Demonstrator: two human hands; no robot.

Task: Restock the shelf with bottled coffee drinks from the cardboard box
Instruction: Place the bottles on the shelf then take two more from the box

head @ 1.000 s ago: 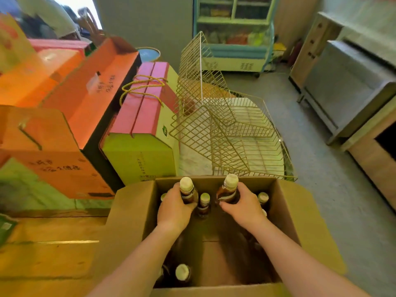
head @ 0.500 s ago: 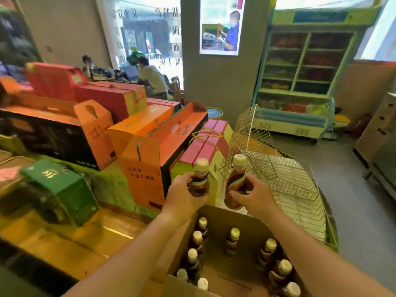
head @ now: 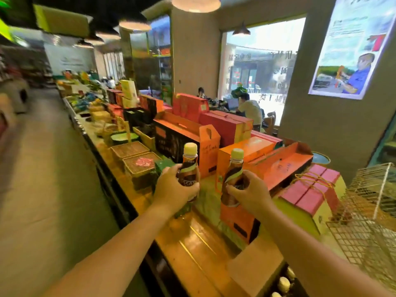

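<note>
My left hand [head: 174,189] grips a brown coffee bottle [head: 189,166] with a pale yellow cap, held upright above the wooden counter. My right hand [head: 249,195] grips a second coffee bottle [head: 233,174] of the same kind, tilted slightly left. Both bottles are raised in front of me, about a hand's width apart. The cardboard box [head: 255,273] lies at the bottom edge under my right arm, with a few capped bottles [head: 282,282] showing inside it.
A long wooden counter [head: 192,243] runs away from me, loaded with orange gift boxes [head: 265,166], a pink-and-yellow box [head: 308,194] and baskets. A wire rack [head: 368,211] stands at the right. An aisle floor [head: 42,179] lies to the left. Two people sit by the far window.
Both hands have lifted a bottle each out of the box and raised them over the counter. My view has swung up and left, from the box to the shop aisle.
</note>
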